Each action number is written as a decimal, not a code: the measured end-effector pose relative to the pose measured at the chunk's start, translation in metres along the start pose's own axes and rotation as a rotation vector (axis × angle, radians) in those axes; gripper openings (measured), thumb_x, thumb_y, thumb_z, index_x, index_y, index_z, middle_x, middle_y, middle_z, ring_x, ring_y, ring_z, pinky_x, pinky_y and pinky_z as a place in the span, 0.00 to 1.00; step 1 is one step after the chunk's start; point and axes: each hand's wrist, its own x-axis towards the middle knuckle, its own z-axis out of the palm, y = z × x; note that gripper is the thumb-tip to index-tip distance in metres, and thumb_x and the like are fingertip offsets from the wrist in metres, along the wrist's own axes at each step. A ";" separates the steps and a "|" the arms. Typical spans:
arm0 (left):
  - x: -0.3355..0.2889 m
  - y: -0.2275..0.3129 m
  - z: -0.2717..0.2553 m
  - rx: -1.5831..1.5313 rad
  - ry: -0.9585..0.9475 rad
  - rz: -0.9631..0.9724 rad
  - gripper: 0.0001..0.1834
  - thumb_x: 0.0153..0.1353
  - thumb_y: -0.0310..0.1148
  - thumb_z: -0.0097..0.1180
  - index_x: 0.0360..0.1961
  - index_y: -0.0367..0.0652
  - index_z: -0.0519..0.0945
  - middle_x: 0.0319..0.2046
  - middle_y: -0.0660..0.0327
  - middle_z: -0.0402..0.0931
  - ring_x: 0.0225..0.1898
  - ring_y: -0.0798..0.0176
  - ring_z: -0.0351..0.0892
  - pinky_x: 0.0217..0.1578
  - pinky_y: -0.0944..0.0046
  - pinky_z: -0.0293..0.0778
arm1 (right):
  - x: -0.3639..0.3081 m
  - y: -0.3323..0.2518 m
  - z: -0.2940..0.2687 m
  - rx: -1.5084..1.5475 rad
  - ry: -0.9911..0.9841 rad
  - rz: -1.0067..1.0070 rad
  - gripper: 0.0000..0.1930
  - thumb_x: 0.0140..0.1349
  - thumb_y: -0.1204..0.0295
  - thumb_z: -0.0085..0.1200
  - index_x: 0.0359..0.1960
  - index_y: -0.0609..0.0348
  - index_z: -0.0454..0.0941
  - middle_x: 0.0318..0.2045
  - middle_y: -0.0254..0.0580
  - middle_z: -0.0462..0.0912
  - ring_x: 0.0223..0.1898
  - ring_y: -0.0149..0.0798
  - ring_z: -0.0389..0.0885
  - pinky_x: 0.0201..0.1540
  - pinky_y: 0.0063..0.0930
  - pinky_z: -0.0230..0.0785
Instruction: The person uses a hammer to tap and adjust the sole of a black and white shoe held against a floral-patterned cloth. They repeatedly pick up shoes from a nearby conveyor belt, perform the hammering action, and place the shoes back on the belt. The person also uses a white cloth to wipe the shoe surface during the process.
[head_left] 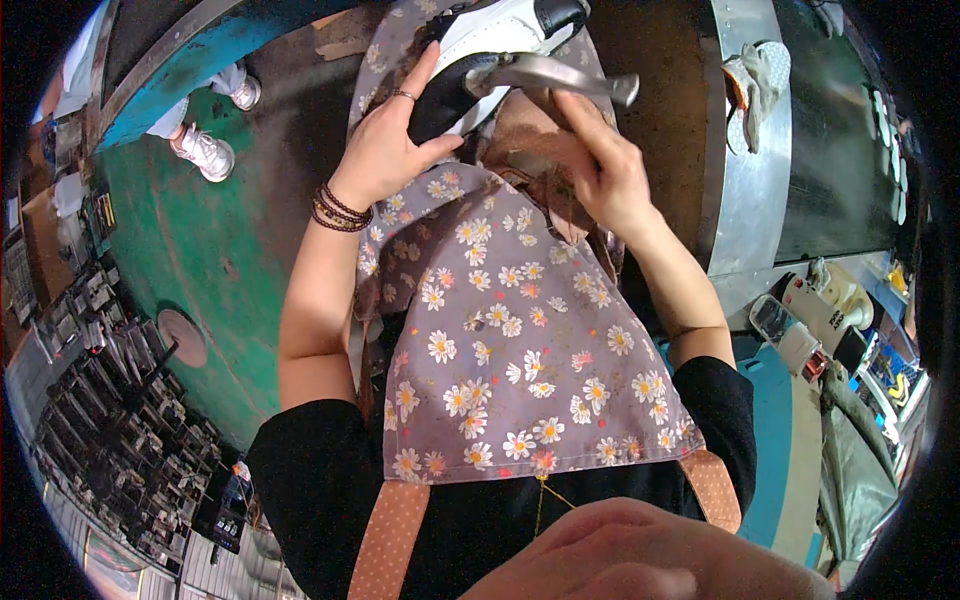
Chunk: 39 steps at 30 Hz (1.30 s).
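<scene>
A black-and-white shoe [485,38] lies over my lap at the top of the head view. My left hand [385,150] is closed around its near left side, thumb and fingers pressed against the black part. In my right hand [605,170] is a hammer, its metal hammer head [560,75] lying across the shoe. Most of the handle is hidden by my fingers. Under the hammer, a worn tan piece of material [530,135] rests on my flowered apron [520,330].
To the right runs a metal-edged conveyor [750,200] bearing a white-and-orange shoe [755,95]. A roll of tape [845,297] and a dark green cloth [858,480] lie lower right. Another person's white sneakers [205,152] stand on the green floor, near racks of metal parts [110,390].
</scene>
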 end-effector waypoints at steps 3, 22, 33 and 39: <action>-0.001 -0.001 0.003 0.051 0.026 0.022 0.54 0.49 0.34 0.69 0.74 0.60 0.49 0.58 0.45 0.72 0.58 0.42 0.72 0.57 0.53 0.70 | 0.001 -0.009 -0.013 0.001 0.137 -0.128 0.24 0.58 0.88 0.51 0.58 0.72 0.71 0.47 0.61 0.81 0.45 0.47 0.85 0.47 0.31 0.74; -0.004 0.001 0.012 0.150 0.083 0.053 0.53 0.47 0.29 0.67 0.73 0.61 0.52 0.56 0.45 0.73 0.53 0.42 0.76 0.51 0.53 0.75 | 0.003 -0.020 -0.009 0.045 0.003 -0.256 0.29 0.50 0.81 0.58 0.58 0.57 0.74 0.28 0.44 0.76 0.24 0.48 0.79 0.23 0.39 0.73; -0.004 -0.004 0.007 0.039 0.094 0.258 0.52 0.45 0.27 0.69 0.72 0.54 0.57 0.58 0.45 0.72 0.52 0.43 0.76 0.50 0.54 0.74 | -0.015 -0.029 -0.005 0.014 -0.006 -0.212 0.34 0.50 0.80 0.57 0.64 0.53 0.70 0.25 0.40 0.72 0.22 0.42 0.77 0.22 0.35 0.72; -0.002 -0.006 0.004 0.065 0.035 0.146 0.48 0.49 0.29 0.66 0.71 0.42 0.57 0.60 0.46 0.70 0.55 0.47 0.75 0.53 0.58 0.72 | -0.014 -0.032 0.006 -0.123 -0.193 -0.072 0.36 0.49 0.77 0.58 0.64 0.35 0.71 0.26 0.39 0.72 0.20 0.41 0.76 0.19 0.35 0.72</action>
